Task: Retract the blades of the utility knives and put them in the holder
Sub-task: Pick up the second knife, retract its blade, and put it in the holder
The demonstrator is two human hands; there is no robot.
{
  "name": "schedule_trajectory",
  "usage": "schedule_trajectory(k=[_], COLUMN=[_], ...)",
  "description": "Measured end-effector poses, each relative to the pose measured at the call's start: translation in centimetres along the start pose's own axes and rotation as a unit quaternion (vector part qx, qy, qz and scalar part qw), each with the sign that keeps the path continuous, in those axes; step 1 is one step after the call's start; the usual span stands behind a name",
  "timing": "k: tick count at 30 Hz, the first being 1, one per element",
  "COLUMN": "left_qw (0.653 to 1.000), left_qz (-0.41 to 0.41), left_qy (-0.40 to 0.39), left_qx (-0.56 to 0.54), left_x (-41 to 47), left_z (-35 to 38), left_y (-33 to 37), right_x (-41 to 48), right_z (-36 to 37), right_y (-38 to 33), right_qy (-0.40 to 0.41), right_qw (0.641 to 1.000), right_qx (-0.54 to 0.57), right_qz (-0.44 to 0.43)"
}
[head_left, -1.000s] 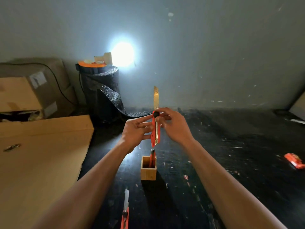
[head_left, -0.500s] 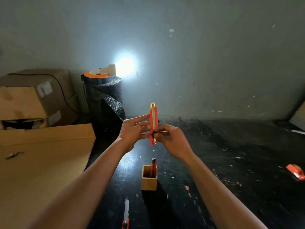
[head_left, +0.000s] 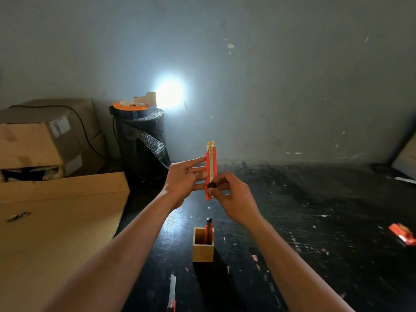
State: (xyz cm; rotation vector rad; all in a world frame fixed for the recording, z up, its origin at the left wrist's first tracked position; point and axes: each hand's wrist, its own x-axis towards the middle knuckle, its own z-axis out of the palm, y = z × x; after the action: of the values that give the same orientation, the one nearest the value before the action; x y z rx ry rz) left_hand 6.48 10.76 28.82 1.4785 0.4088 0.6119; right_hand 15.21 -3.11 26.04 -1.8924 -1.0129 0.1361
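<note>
I hold a red utility knife (head_left: pixel 211 163) upright above the black table. Its blade is drawn in, with only a short gold tip showing at the top. My left hand (head_left: pixel 183 179) pinches the knife's body from the left. My right hand (head_left: pixel 234 197) grips its lower end, thumb on the black slider knob. Below stands a small wooden holder (head_left: pixel 203 249) with one red knife (head_left: pixel 208 230) in it. Another knife (head_left: pixel 172 293) lies at the bottom edge with its blade out.
A large cardboard sheet (head_left: pixel 56 233) covers the left of the table, with cardboard boxes (head_left: pixel 45 140) behind it. A black bubble-wrap roll (head_left: pixel 140 140) stands by the wall under a bright lamp. A red object (head_left: pixel 403 234) lies at the far right.
The long blade that stood out of the held knife has slid back into the body. My right thumb moved down with the slider knob.
</note>
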Motion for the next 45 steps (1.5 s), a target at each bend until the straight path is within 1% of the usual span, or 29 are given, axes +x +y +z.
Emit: schedule_trajectory(k=[5,10,16,20,23,26,30,37,45], left_qw=[1.000,1.000,1.000,1.000,1.000,1.000,1.000,1.000,0.999], left_qz=[-0.001,0.002,0.000,0.001,0.001,-0.001,-0.003,-0.007,-0.026], left_qy=[0.003,0.000,0.006,0.006,0.010,0.013,0.016,0.021,0.014], left_qx=[-0.006,0.006,0.007,0.008,0.009,0.019,0.021,0.022,0.015], left_x=[0.3,0.3,0.3,0.2,0.2,0.3,0.3,0.3,0.3], left_z=[-0.2,0.1,-0.1,0.0,0.1,0.0,-0.1,-0.2,-0.8], left_y=[0.1,0.2,0.1,0.2,0.1,-0.1,-0.2,-0.8,-2.0], right_x=[-0.2,0.0,-0.2,0.0,0.0,0.1,0.5,0.3,0.4], right_z=[-0.2,-0.1,-0.1,0.0,0.0,0.0,-0.2,0.5,2.1], right_y=[0.2,0.0,0.1,0.1,0.2,0.6,1.0,1.3,2.5], right_qy=[-0.019,0.002,-0.016,-0.006,-0.006,-0.020,-0.035,-0.023,-0.015], right_qw=[0.999,1.000,0.999,1.000,1.000,0.999,0.999,0.999,1.000], right_qx=[-0.015,0.010,-0.020,0.007,0.017,0.009,-0.009,0.023,0.025], right_qz=[-0.038,-0.007,-0.042,-0.019,-0.024,-0.036,-0.031,-0.017,0.003])
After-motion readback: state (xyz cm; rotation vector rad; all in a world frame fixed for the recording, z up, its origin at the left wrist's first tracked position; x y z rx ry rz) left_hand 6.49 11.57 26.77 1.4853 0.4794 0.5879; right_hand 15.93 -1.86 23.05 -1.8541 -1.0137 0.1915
